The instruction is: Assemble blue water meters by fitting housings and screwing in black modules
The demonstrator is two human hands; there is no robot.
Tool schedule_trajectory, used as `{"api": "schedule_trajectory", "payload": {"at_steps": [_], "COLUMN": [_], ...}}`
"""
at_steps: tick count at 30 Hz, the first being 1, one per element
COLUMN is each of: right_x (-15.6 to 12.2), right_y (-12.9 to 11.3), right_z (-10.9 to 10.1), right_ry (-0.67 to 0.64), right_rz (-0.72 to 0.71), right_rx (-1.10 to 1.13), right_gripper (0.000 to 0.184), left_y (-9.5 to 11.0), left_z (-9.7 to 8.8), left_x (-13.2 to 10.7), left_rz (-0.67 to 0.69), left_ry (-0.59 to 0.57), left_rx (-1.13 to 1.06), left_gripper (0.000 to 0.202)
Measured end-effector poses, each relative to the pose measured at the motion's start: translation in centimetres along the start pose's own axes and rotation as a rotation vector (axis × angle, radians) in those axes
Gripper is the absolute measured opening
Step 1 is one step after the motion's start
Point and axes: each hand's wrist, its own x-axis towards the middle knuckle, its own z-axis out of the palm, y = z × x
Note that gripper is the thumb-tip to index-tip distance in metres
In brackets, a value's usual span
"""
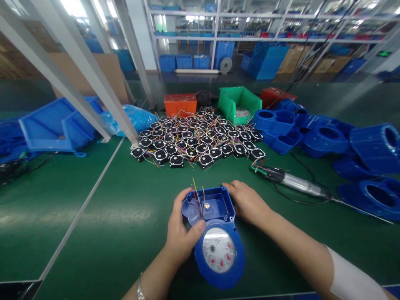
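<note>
A blue water meter [218,239] with a round white dial lies on the green table in front of me. Its open upper compartment shows a small brass part and thin coloured wires sticking up. My left hand [181,231] grips the meter's left side, thumb resting on the rim by the dial. My right hand [248,202] holds the compartment's right edge, fingers curled against it. A heap of several small black modules with coloured wires [200,139] lies farther back.
An electric screwdriver with a cable [295,183] lies to the right. Blue meter housings [328,139] pile at right. A green bin [239,102], orange boxes [180,104] and blue trays [59,125] stand behind. Slanted metal frame posts [93,79] rise at left.
</note>
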Motion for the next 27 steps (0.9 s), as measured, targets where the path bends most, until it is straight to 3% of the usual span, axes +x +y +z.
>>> {"api": "schedule_trajectory", "payload": {"at_steps": [2, 4, 7, 9, 11, 15, 19, 27], "right_x": [-0.1, -0.6, -1.6, -2.1, -2.2, -1.1, -0.4, -0.4], "right_y": [0.6, 0.9, -0.3, -2.1, -3.9, -5.7, -5.3, -5.2], "right_z": [-1.0, -3.0, -6.4, -7.7, -7.7, -5.4, -3.9, -3.8], "right_ry": [0.101, 0.284, 0.608, 0.684, 0.598, 0.375, 0.332, 0.305], "right_rz": [0.097, 0.141, -0.062, -0.217, -0.299, -0.337, -0.346, -0.375], "right_rx": [0.142, 0.46, 1.061, 1.256, 1.304, 1.309, 1.292, 1.317], "right_gripper": [0.054, 0.056, 0.05, 0.046, 0.046, 0.049, 0.051, 0.051], "left_y": [-1.1, -1.8, -2.3, -2.3, -2.3, -2.3, -2.3, -2.5], "left_z": [-0.4, -0.7, -0.8, -0.9, -0.9, -1.0, -1.0, -1.0], "left_x": [0.0, 0.0, 0.0, 0.1, 0.2, 0.3, 0.3, 0.3], "left_rz": [0.076, 0.097, 0.117, 0.142, 0.166, 0.185, 0.182, 0.162], "left_ry": [-0.019, -0.036, -0.045, -0.053, -0.053, -0.056, -0.073, -0.077], "left_rx": [0.036, 0.038, 0.039, 0.046, 0.057, 0.084, 0.078, 0.043], "left_gripper": [0.062, 0.061, 0.059, 0.058, 0.058, 0.057, 0.057, 0.057]}}
